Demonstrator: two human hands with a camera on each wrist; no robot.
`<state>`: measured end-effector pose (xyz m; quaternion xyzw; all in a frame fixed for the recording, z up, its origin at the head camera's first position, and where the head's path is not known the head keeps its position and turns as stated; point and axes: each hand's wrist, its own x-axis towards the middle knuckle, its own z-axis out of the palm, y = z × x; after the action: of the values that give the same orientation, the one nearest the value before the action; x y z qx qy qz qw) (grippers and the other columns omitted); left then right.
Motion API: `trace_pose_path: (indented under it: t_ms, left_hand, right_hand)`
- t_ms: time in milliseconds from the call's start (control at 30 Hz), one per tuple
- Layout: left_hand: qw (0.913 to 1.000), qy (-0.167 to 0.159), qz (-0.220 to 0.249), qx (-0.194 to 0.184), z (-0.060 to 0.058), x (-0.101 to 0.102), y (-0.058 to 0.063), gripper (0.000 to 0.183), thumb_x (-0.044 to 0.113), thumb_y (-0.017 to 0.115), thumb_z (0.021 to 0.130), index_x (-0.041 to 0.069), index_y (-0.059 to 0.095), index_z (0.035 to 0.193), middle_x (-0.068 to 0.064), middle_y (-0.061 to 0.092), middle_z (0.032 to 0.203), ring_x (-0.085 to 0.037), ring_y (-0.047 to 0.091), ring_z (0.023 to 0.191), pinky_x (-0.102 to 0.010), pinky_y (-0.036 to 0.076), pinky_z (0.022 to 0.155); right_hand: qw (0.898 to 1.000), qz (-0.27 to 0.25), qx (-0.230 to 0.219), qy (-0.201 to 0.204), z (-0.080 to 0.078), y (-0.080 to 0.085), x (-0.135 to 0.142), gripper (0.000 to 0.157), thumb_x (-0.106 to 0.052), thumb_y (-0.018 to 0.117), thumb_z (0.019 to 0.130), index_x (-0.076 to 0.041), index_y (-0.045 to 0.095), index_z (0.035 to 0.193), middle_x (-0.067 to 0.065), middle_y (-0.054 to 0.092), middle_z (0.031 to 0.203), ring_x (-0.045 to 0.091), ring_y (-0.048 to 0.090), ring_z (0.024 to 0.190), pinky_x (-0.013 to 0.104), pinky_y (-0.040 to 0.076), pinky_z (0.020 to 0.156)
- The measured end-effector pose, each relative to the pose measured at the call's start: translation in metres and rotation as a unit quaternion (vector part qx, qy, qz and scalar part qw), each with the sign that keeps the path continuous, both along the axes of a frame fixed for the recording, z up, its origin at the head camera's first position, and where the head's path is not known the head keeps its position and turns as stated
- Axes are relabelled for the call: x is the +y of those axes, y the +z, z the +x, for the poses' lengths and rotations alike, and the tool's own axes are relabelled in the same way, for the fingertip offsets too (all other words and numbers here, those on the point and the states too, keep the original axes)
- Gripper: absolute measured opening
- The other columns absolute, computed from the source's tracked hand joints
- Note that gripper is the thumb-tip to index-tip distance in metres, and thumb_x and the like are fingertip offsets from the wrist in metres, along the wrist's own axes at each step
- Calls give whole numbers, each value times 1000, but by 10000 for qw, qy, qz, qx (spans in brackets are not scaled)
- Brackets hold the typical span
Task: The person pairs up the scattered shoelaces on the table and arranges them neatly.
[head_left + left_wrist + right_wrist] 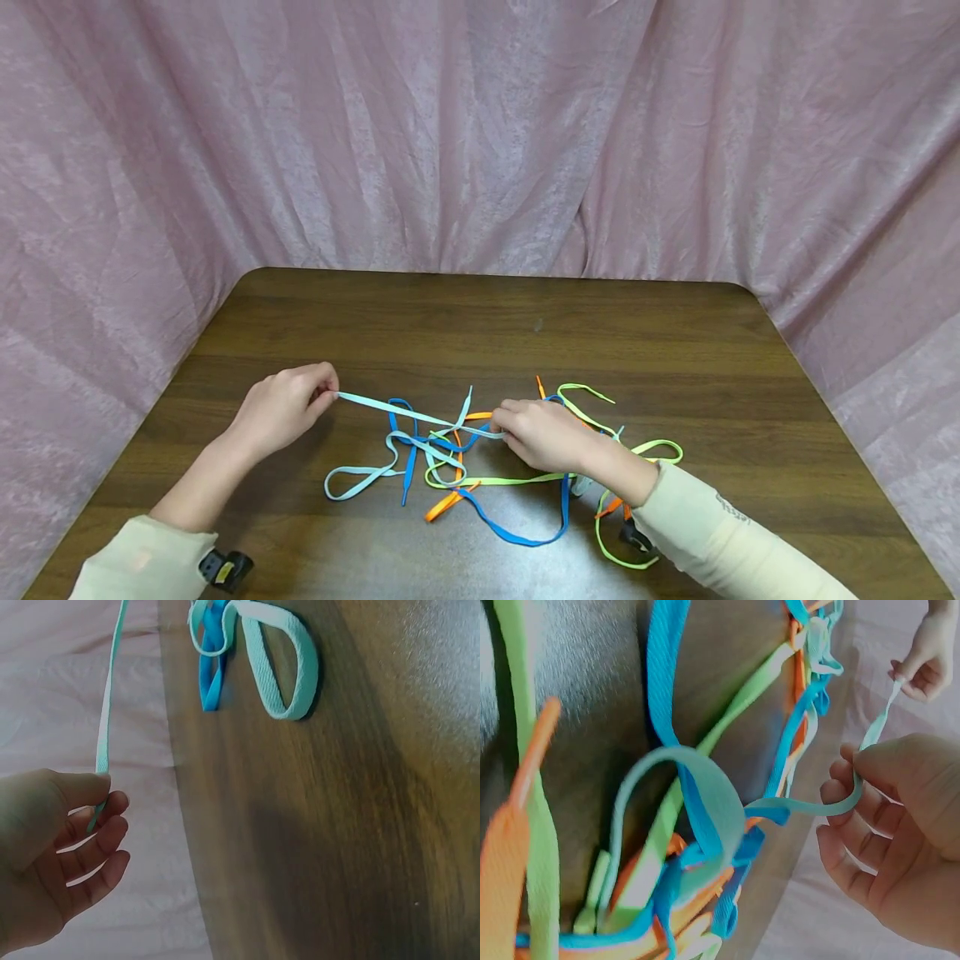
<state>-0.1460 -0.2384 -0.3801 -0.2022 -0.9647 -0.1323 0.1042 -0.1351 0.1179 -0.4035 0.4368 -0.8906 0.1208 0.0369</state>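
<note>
In the head view, the person's left hand (281,408) is pinching the end of a pale mint lace (390,406) between thumb and forefinger, left of the frame's centre, while the right hand (543,433) is holding the same lace just right of centre, its fingers resting low over a tangle. Between the two hands the lace is running almost straight, and more of it is lying in loops at lower centre-left. A blue lace (525,543) is curving through the lower centre, a yellow-green lace (517,481) is snaking from the centre toward the lower right, and an orange lace (442,506) is showing in pieces among them. In the left wrist view, at the lower left, the lace's tip is poking out below the pinch and the other fingers are bending loosely. In the right wrist view, the right thumb and forefinger are pinching the lace at the right edge, and a mint loop is arching over blue and green strands at centre. The wooden table (487,325) is filling the head view's lower half, and a pink curtain (450,133) is hanging above.
</note>
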Motion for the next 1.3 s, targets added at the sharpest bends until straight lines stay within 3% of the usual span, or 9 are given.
trace_pose_path:
  t_ms: [233,467,933,1300]
  left_hand:
    - [9998,157,3,-111,-3,-8,4,12,12,65,82,19,56,78,9,55,65,-10,45,53,-30,33,44]
    - [9991,360,61,-224,-3,-14,4,11,13,65,82,19,57,79,8,54,65,-11,45,52,-30,33,44]
    - [9981,581,182,-94,-8,-31,0,9,13,66,82,18,58,80,7,56,65,-10,47,53,-31,33,44]
    - [9972,704,238,-63,-11,-40,-1,8,14,65,83,17,58,81,6,57,65,-11,48,53,-30,33,43]
  right_hand:
    - [9997,-111,-168,-163,-7,12,11,4,-13,62,83,-17,62,84,-10,57,77,3,47,59,20,39,51]
    - [9985,-434,-250,-200,-11,20,24,10,-13,63,85,-21,60,78,-13,53,73,0,44,59,18,39,53]
    - [9946,-593,-659,-539,-15,31,50,6,-14,61,87,-16,64,83,-14,55,74,-1,43,57,17,37,53]
    - [9931,-786,-633,-597,-14,39,74,11,-9,59,86,-19,64,85,-11,59,78,0,46,63,19,41,59]
